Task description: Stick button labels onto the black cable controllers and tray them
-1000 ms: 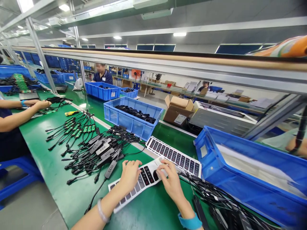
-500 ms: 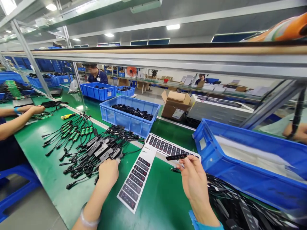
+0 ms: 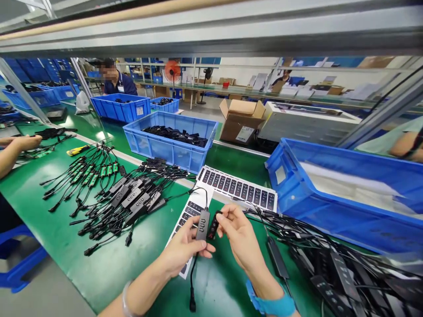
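In my left hand (image 3: 187, 246) is a small black cable controller (image 3: 202, 224), held upright with its button holes facing up. One cable runs from its top and another hangs below to a black plug (image 3: 192, 304). My right hand (image 3: 239, 233) pinches a black label sticker (image 3: 214, 225) with small printed symbols, close beside the controller's right edge. Beneath my left hand lies a white label sheet (image 3: 185, 215), partly covered. A second label sheet (image 3: 238, 189) lies farther back. To the left is a pile of controllers with cables (image 3: 135, 198).
Blue bins (image 3: 168, 149) stand behind the pile; a larger blue bin (image 3: 330, 211) is at right. Finished-looking cabled controllers (image 3: 343, 277) heap at lower right. A yellow-handled tool (image 3: 77, 150) lies far left, near a co-worker's hands (image 3: 23, 143). A cardboard box (image 3: 243, 123) sits behind.
My left hand has taken a controller from the pile and brought it rightward. My right hand has moved left with the sticker, now turned upright. The view has tilted down.
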`<move>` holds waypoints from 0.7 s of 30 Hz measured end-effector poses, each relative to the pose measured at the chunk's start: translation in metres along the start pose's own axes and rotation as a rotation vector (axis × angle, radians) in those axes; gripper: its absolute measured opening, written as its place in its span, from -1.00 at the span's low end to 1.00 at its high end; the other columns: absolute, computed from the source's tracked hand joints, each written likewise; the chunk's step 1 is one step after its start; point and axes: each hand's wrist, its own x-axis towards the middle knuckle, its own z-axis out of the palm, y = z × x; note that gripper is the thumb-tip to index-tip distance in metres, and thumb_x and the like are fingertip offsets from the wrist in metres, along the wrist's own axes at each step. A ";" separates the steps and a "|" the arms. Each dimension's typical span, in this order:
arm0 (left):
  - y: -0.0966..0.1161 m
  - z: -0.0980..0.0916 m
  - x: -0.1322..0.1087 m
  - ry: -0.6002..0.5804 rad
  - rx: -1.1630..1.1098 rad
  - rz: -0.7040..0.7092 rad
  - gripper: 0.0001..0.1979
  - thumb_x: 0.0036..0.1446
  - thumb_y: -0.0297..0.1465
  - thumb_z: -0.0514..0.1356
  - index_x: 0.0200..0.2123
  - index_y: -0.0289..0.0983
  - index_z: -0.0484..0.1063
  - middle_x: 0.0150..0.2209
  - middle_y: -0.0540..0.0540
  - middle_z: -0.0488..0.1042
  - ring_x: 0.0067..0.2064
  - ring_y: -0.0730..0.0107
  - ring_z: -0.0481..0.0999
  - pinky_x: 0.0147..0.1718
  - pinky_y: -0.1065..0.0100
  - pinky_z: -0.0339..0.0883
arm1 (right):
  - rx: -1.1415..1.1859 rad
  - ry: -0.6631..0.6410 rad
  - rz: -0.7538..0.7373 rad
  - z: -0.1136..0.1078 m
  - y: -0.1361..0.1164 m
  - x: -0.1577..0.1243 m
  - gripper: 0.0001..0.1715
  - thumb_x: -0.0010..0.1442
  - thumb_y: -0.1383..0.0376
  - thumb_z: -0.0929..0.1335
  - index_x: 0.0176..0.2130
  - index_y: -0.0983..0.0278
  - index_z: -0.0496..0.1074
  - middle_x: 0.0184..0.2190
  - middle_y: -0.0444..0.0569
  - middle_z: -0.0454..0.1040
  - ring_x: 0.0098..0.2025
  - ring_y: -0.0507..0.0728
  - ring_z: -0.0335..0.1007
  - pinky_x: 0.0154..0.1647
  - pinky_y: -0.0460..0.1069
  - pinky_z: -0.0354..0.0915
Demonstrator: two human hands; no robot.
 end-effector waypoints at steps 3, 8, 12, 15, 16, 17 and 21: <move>-0.002 0.003 -0.002 -0.056 -0.053 -0.026 -0.26 -0.16 -0.37 0.47 0.08 -0.23 0.22 -0.16 -0.16 0.54 -0.24 0.24 0.62 -0.21 0.25 0.43 | -0.007 -0.023 0.048 0.000 0.004 0.001 -0.69 0.13 0.11 0.46 -0.29 0.20 0.31 -0.42 -0.26 0.25 -0.61 -0.12 0.22 -0.62 -0.16 0.21; 0.000 0.004 -0.006 -0.082 -0.063 -0.029 -0.27 -0.10 -0.37 0.46 0.11 -0.24 0.21 -0.15 -0.19 0.56 -0.14 0.13 0.62 -0.10 0.15 0.42 | -0.020 -0.038 0.084 0.001 0.005 -0.001 -0.68 0.10 0.13 0.47 -0.30 0.23 0.33 -0.45 -0.25 0.27 -0.62 -0.13 0.19 -0.67 -0.20 0.18; 0.000 0.004 -0.007 -0.091 -0.066 -0.028 -0.26 -0.06 -0.34 0.45 0.14 -0.23 0.18 -0.14 -0.19 0.57 -0.14 0.15 0.62 -0.08 0.14 0.41 | -0.025 -0.043 0.099 0.003 0.005 -0.001 -0.69 0.10 0.13 0.47 -0.31 0.24 0.34 -0.45 -0.25 0.27 -0.63 -0.14 0.18 -0.68 -0.21 0.18; 0.000 0.005 -0.007 -0.089 -0.057 -0.030 -0.28 -0.05 -0.33 0.45 0.13 -0.22 0.18 -0.16 -0.16 0.57 -0.14 0.17 0.61 -0.06 0.13 0.42 | -0.033 -0.036 0.107 0.003 0.005 -0.002 -0.70 0.11 0.13 0.47 -0.31 0.23 0.34 -0.45 -0.25 0.27 -0.63 -0.14 0.17 -0.69 -0.21 0.18; 0.000 0.005 -0.007 -0.089 -0.054 -0.030 -0.28 -0.04 -0.32 0.45 0.13 -0.22 0.19 -0.17 -0.16 0.57 -0.13 0.18 0.61 -0.06 0.13 0.42 | -0.037 -0.035 0.107 0.003 0.005 -0.002 -0.70 0.11 0.14 0.47 -0.31 0.23 0.34 -0.45 -0.25 0.27 -0.63 -0.14 0.17 -0.69 -0.21 0.18; 0.001 0.005 -0.007 -0.089 -0.052 -0.031 -0.29 -0.05 -0.32 0.45 0.12 -0.23 0.19 -0.17 -0.16 0.57 -0.13 0.18 0.61 -0.05 0.13 0.42 | -0.041 -0.035 0.107 0.003 0.005 -0.002 -0.71 0.12 0.14 0.46 -0.31 0.23 0.34 -0.44 -0.25 0.27 -0.63 -0.14 0.18 -0.69 -0.21 0.18; 0.002 0.005 -0.008 -0.089 -0.045 -0.035 -0.31 -0.04 -0.31 0.45 0.10 -0.23 0.19 -0.14 -0.19 0.57 -0.11 0.17 0.61 -0.05 0.14 0.42 | -0.054 -0.033 0.109 0.002 0.005 -0.003 -0.72 0.14 0.15 0.45 -0.30 0.22 0.33 -0.44 -0.25 0.28 -0.65 -0.15 0.18 -0.69 -0.20 0.16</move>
